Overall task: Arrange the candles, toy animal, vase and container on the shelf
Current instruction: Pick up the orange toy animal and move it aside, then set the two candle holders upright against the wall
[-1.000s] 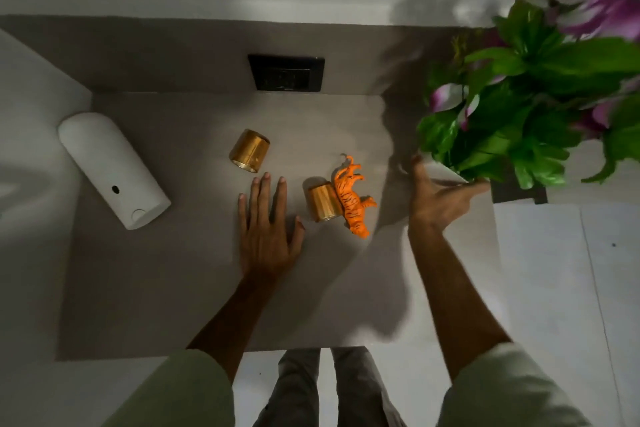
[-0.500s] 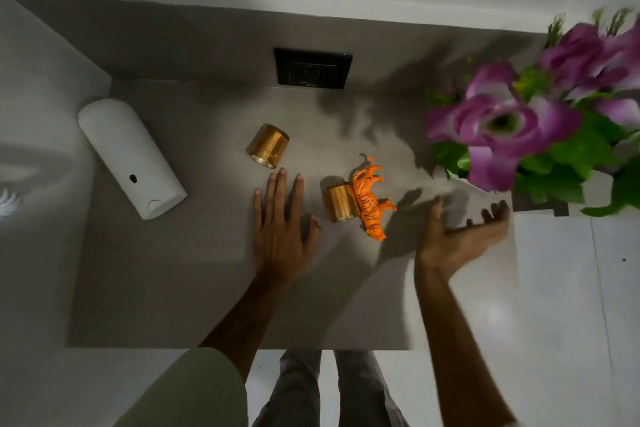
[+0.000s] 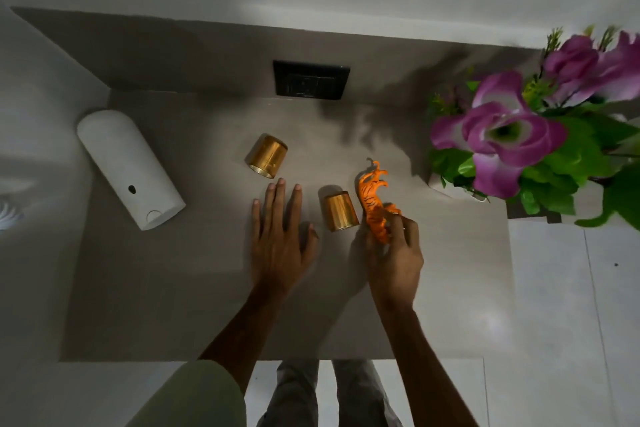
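Observation:
On the grey shelf [image 3: 173,288] stand two gold candles: one [image 3: 267,156] further back, one [image 3: 340,211] just right of my left hand. My left hand [image 3: 278,236] lies flat on the shelf, fingers spread, holding nothing. An orange toy tiger [image 3: 374,199] is beside the nearer candle, and my right hand [image 3: 394,253] closes its fingers around the tiger's near end. A white cylindrical container [image 3: 130,168] stands at the left. The white vase [image 3: 450,185] with purple flowers [image 3: 502,135] sits at the shelf's right end, mostly hidden by leaves.
A black socket plate [image 3: 310,80] is set in the back wall above the shelf. White walls bound the shelf left and behind. Pale floor tiles [image 3: 571,322] lie to the right, and my legs [image 3: 325,395] stand below the front edge.
My right hand has let go of the vase, moved left and closed on the toy tiger. The vase now rests at the right end. My left hand has stayed flat.

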